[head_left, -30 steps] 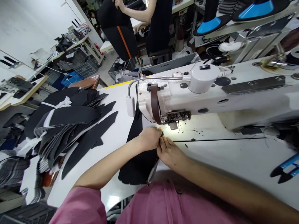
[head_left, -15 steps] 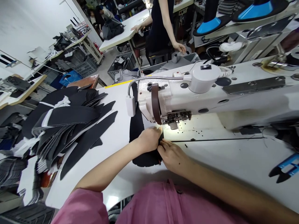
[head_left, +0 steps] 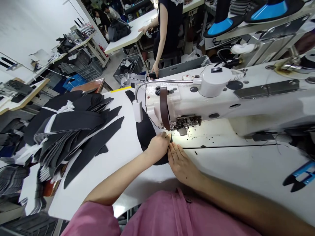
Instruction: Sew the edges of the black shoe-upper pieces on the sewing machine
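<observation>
Gripping the black cloth [head_left: 146, 131] beside the machine [head_left: 187, 106] with the left hand [head_left: 158, 147], fingers curled nearly closed; touching its near edge with the right [head_left: 182, 164], fingers flat, open, unclenched. Now drawn farther past the presser area, with less left on the near side, so apparently mostly through.

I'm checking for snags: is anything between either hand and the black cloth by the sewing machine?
Nothing visible does: the left hand is on the black cloth and the right hand is at its right edge.
</observation>
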Demonstrator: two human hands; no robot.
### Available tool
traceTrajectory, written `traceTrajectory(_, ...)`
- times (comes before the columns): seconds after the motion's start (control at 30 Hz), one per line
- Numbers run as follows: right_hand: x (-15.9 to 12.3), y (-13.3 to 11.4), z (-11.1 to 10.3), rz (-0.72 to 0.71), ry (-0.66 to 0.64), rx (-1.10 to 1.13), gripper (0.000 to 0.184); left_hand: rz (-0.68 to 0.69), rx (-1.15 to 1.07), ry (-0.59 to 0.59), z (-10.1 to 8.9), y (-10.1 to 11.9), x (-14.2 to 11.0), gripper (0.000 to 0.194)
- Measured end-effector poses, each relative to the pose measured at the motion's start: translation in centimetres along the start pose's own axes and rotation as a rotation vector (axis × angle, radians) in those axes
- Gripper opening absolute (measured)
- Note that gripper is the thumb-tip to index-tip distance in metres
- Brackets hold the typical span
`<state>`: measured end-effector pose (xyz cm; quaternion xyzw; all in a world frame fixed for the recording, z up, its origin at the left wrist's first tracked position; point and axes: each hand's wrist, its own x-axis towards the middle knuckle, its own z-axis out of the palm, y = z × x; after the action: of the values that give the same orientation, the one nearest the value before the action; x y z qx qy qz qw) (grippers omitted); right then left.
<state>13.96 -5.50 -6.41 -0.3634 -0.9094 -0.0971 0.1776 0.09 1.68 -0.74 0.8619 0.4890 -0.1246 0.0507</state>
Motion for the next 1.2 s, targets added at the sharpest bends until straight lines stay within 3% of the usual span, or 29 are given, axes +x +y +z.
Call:
traceTrajectory(0.23,0.1,0.1,0.1,-0.017,-0.040,-0.016,0.047,-0.018,-0.045,0.127,0.8,0.2,0.7,0.018)
traceTrajectory(0.37,0.6,1.4,-1.1,-0.046,-0.051,0.088,0.039,-0.006,-0.209,0.356,1.2,-0.6,-0.7,0.020)
traceTrajectory(0.47,0.8,3.0,-1.5,-0.225,-0.088,0.222,0.045,0.031,-0.303,0.479,1.8,-2.0,-1.6,0.027)
traceTrajectory(0.6,0.8,4.6,-0.5,-0.397,-0.141,0.354,0.055,0.115,-0.343,0.455,2.6,-3.8,-1.1,0.030)
traceTrajectory(0.97,2.5,4.5,1.4,-0.330,-0.169,0.398,0.077,0.255,-0.143,0.384,1.9,-4.8,1.3,0.034)
traceTrajectory(1.2,4.4,3.4,2.1,-0.215,-0.145,0.404,0.090,0.286,-0.067,0.326,1.2,-4.7,1.8,0.035)
